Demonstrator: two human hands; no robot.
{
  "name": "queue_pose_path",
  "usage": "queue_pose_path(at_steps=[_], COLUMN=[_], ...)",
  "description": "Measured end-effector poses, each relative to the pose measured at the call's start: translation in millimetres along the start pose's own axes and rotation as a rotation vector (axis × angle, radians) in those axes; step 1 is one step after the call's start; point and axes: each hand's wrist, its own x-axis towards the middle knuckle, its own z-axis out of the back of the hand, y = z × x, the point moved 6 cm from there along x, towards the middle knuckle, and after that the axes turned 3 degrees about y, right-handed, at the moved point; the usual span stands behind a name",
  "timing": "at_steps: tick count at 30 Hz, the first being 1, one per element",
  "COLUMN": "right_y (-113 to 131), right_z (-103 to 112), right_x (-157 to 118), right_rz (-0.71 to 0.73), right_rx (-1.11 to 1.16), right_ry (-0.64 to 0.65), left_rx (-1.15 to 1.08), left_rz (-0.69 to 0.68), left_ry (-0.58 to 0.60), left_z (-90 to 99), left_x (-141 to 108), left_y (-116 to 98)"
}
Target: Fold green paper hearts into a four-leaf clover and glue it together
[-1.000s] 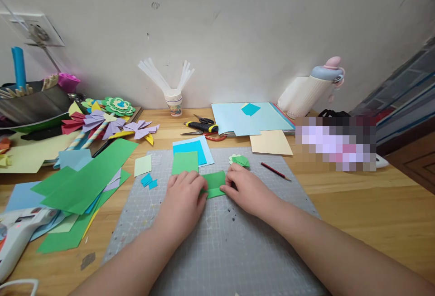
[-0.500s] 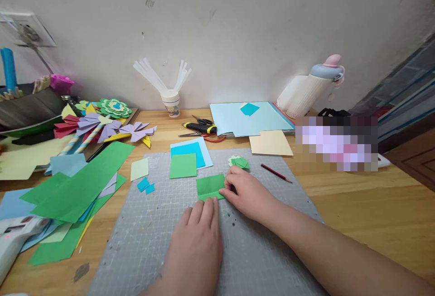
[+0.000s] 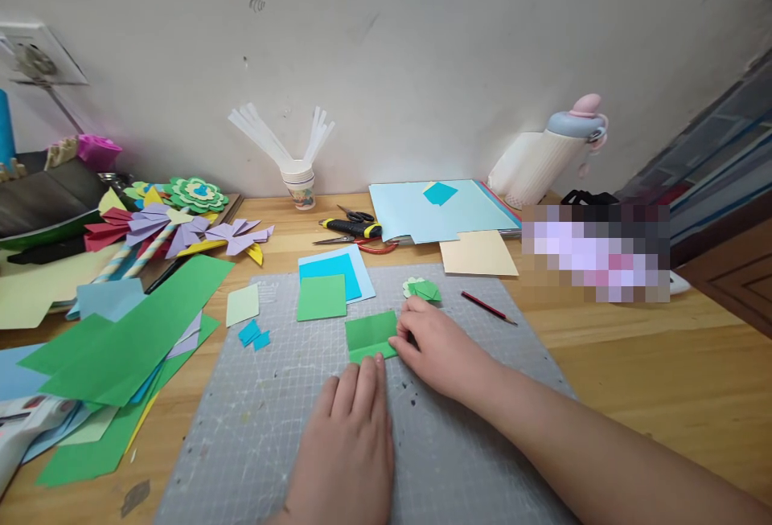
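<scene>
A creased green paper (image 3: pixel 371 334) lies on the grey cutting mat (image 3: pixel 271 436), its near edge folded in a narrow strip. My left hand (image 3: pixel 351 436) lies flat with fingers stretched out, fingertips touching the paper's near edge. My right hand (image 3: pixel 437 342) pinches the paper's right edge between thumb and fingers. Just behind the right hand sits a small green folded piece (image 3: pixel 425 291) with a pale scalloped edge. A green square (image 3: pixel 322 297) rests over blue sheets to the left of the creased paper.
Green strips (image 3: pixel 141 332) and paper flowers (image 3: pixel 199 194) fill the left side. Behind the mat are scissors (image 3: pixel 386 246), a cutter (image 3: pixel 351 227), a paper cup (image 3: pixel 300 187) and a light blue sheet (image 3: pixel 416 211). A pencil (image 3: pixel 487 308) and a bottle (image 3: pixel 548 159) are at the right.
The view has shifted slightly, so the left-side objects appear a little further left and lower. Both hands remain at the green paper, with almost the same pose.
</scene>
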Motion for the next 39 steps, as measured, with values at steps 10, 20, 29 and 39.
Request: queue_pose_path(at_steps=[10, 20, 29, 39], right_y=[0, 0, 0, 2], right_z=[-1, -2, -3, -1], right_x=[0, -2, 0, -1], right_rz=[0.002, -0.002, 0.016, 0.008], right_rx=[-0.028, -0.049, -0.058, -0.065], right_ry=[-0.006, 0.002, -0.007, -0.010], left_rx=[-0.003, 0.004, -0.010, -0.075], left_rz=[-0.026, -0.029, 0.002, 0.071], left_ry=[-0.021, -0.012, -0.057, 0.016], left_z=[0.1, -1.7, 3.2, 9.3], left_x=[2, 1, 3, 9], left_y=[1, 1, 3, 6])
